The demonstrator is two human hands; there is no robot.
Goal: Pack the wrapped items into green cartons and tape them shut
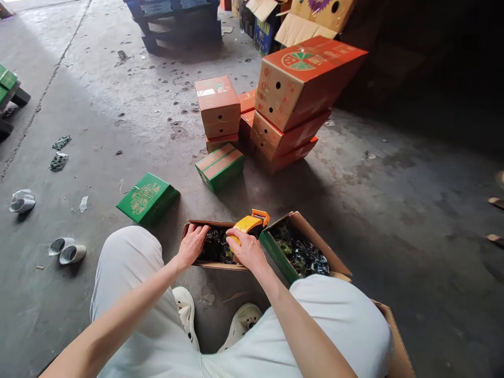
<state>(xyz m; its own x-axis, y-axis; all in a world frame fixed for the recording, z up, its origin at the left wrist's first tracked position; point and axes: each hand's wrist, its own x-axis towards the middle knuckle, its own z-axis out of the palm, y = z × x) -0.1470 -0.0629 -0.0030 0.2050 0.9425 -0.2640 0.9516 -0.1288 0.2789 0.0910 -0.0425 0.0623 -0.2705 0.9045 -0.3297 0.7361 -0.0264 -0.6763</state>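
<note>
An open cardboard box (pixel 222 266) packed with crinkled black plastic sits on the floor in front of my knees. Over its left end lies my left hand (pixel 192 244), fingers stretched across the rim and holding nothing. My right hand (pixel 244 248) is closed round an orange tape dispenser (pixel 247 224), held above the right end of that box. A second open box (pixel 277 256), green-sided, stands close on the right with black plastic and some greenish pieces inside.
Green closed boxes (pixel 147 195) lie ahead on the concrete floor. Behind them rise stacks of orange-red boxes (pixel 311 79). A dark pallet (pixel 177 23) stands at the back. Empty-looking tape cores (pixel 73 254) and plastic scraps (pixel 59 161) are on the left.
</note>
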